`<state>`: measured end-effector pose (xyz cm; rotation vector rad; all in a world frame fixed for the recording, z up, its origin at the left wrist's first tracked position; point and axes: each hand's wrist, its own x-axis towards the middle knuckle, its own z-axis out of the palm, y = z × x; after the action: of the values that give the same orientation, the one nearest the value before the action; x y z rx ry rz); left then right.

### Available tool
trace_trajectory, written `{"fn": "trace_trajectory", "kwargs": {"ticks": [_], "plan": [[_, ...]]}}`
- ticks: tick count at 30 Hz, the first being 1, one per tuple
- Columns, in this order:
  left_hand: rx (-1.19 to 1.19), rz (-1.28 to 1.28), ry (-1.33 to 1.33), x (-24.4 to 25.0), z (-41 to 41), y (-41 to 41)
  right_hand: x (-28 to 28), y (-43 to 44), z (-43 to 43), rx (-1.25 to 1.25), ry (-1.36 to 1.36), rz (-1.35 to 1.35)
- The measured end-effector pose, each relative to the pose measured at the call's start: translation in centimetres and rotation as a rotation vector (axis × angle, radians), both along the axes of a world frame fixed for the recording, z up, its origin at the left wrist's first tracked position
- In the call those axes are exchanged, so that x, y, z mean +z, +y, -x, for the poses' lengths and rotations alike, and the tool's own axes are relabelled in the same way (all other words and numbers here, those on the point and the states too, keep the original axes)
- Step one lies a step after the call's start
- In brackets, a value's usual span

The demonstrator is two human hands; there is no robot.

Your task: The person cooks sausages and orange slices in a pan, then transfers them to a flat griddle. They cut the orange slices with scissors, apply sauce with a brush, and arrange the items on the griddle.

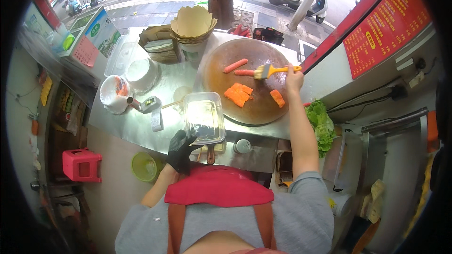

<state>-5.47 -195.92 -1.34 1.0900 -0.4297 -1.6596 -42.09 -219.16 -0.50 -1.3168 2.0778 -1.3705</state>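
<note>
My right hand (pixel 295 82) grips a basting brush (pixel 279 70) by its yellow handle. The bristles touch one sausage (pixel 243 72) on a round griddle (pixel 217 91). Another sausage (pixel 235 65) lies just beyond it. Nearer to me on the griddle are several orange-coated flat pieces (pixel 238 94), with a smaller orange piece (pixel 277 98) off to the right. In a black glove, my left hand (pixel 180 148) holds the near left corner of a clear plastic container (pixel 223 123) that has pale liquid in it. A dark wooden handle (pixel 210 155) sticks out below the container.
A shaker (pixel 243 146) stands by the griddle's near edge. Lettuce (pixel 320 123) sits to the right. Paper bags (pixel 159 47), a plastic-wrapped tub (pixel 114 93) and a small device with a paper slip (pixel 156 120) occupy the left counter. On the floor are a green bin (pixel 141 167) and pink stool (pixel 76 164).
</note>
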Motion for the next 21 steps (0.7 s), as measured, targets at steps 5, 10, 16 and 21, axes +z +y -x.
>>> {"fn": "trace_trajectory", "kwargs": {"ticks": [5, 10, 16, 21], "plan": [[0.002, -0.008, -0.014, 1.4, 1.1, 0.4, -0.3, 0.2, -1.8, 0.108, -0.197, -0.038], [-0.042, 0.15, -0.216, 0.8, 1.5, 0.4, -1.7, -0.4, 1.4, 0.062, -0.224, 0.038], [-0.031, 0.164, -0.168, 1.9, 2.7, 0.8, -2.7, -0.4, 4.6, -0.019, -0.221, 0.032], [0.004, 0.153, -0.148, 2.1, 2.7, 1.0, -2.1, 0.6, 5.3, -0.072, -0.206, 0.045]]}}
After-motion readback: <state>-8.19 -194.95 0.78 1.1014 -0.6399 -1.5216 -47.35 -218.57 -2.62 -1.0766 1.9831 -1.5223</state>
